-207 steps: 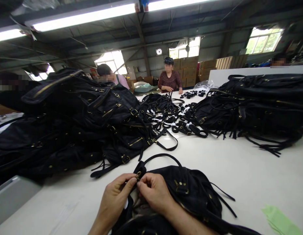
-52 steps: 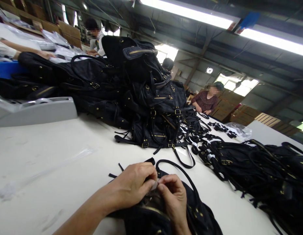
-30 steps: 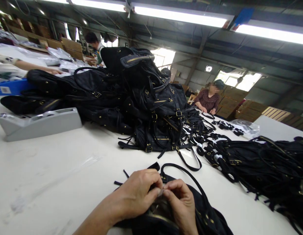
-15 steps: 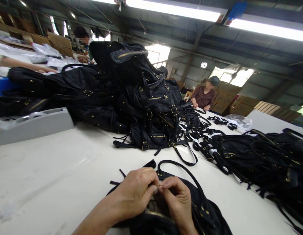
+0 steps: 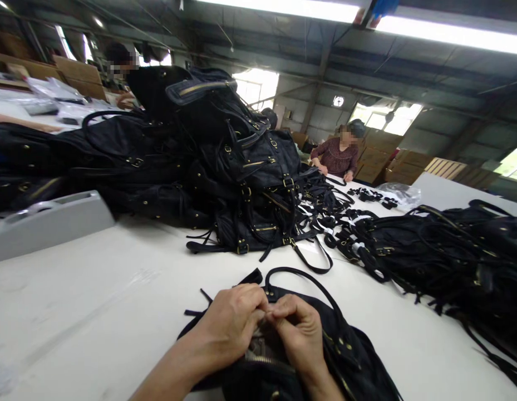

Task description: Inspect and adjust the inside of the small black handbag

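Observation:
A black handbag (image 5: 354, 345) with brass zips and studs lies on the white table right in front of me. Its mouth is unzipped, showing a grey-brown lining (image 5: 264, 342). Both hands are over the opening, fingertips almost meeting at the far rim below the raised handle (image 5: 310, 275). My left hand (image 5: 233, 317) is closed in a pinch, thumb against the fingers. My right hand (image 5: 298, 328) pinches too, thumb and forefinger together. Whatever sits between the fingertips is too small or hidden to name.
A tall pile of black handbags (image 5: 225, 167) stands beyond, with rolled straps (image 5: 358, 245) beside it. More black bags (image 5: 450, 250) lie at the right. A grey tape dispenser-like holder (image 5: 70, 223) is at left. A co-worker (image 5: 337, 153) sits across the white table (image 5: 95, 312).
The view has turned slightly to the right, so the background sits further left. Both hands remain pinched at the bag's rim, with only small finger movement.

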Available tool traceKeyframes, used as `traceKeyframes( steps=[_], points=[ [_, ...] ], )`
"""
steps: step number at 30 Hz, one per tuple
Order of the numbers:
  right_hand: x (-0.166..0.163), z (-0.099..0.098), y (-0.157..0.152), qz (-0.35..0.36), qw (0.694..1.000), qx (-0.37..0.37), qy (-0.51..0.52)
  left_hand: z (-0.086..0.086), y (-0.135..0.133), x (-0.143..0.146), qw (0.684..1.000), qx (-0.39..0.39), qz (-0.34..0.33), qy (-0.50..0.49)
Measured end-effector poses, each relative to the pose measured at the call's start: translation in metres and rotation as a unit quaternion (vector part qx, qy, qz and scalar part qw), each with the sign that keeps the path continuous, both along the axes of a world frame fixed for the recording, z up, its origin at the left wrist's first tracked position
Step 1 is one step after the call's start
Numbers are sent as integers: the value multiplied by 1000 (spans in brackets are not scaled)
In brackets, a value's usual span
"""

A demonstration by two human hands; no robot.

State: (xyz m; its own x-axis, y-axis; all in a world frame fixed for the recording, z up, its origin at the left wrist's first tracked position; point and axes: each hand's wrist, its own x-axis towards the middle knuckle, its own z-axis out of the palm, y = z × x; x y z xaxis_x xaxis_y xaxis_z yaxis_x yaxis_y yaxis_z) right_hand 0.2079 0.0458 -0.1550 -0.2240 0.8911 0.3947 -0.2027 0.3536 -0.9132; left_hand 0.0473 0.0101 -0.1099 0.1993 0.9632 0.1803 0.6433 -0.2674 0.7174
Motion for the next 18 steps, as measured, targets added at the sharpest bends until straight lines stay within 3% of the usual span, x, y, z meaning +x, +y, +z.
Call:
traceKeyframes(
  steps=[8, 14, 18],
  points=[
    [0, -4, -2, -18, 999, -21, -27, 3, 2, 0, 998, -23, 12, -60],
    [3, 5, -4, 38, 999, -30, -23, 6, 5, -7, 996, -44, 13, -75],
    [3, 8, -4, 4, 999, -11, -51, 5, 6, -8, 995, -53, 11, -88]
  ],
)
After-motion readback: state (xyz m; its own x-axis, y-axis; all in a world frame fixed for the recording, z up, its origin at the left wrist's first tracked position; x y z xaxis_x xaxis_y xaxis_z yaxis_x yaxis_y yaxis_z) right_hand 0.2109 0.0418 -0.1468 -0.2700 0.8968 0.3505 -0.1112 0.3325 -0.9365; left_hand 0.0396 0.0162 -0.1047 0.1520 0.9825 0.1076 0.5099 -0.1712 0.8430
